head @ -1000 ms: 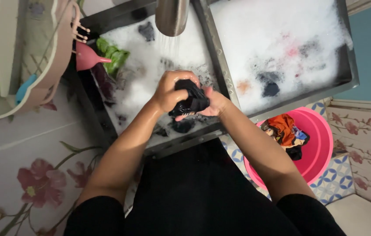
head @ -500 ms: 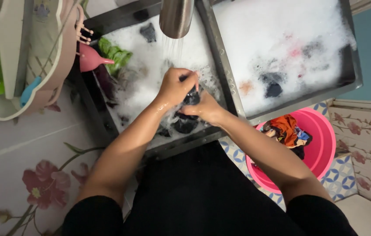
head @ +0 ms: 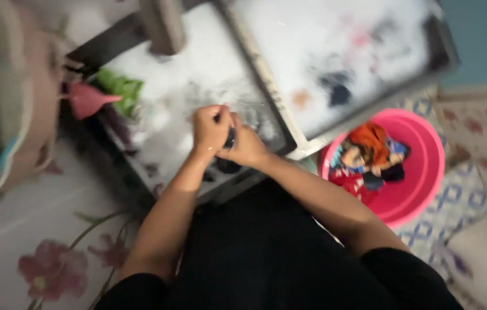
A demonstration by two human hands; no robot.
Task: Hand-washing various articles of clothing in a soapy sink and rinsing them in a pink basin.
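The view is blurred by motion. My left hand (head: 209, 127) and my right hand (head: 246, 146) press together over the left sink basin (head: 140, 172), both closed on a small wet black cloth (head: 230, 138) that is mostly hidden between them. The basin is full of white foam with dark cloth pieces (head: 227, 166) below my hands. A metal tap (head: 163, 26) hangs above the basin, behind my hands.
The right sink basin (head: 444, 51) holds foam and soaking clothes. A pink bucket (head: 421, 172) with coloured clothes stands on the floor at the right. A pink funnel-shaped object (head: 86, 99), green cloth (head: 118, 89) and a beige rack (head: 20, 115) are at the left.
The camera swung, blurring the view and shifting the sink left. My hands moved closer together, squeezing the black cloth so less of it shows.
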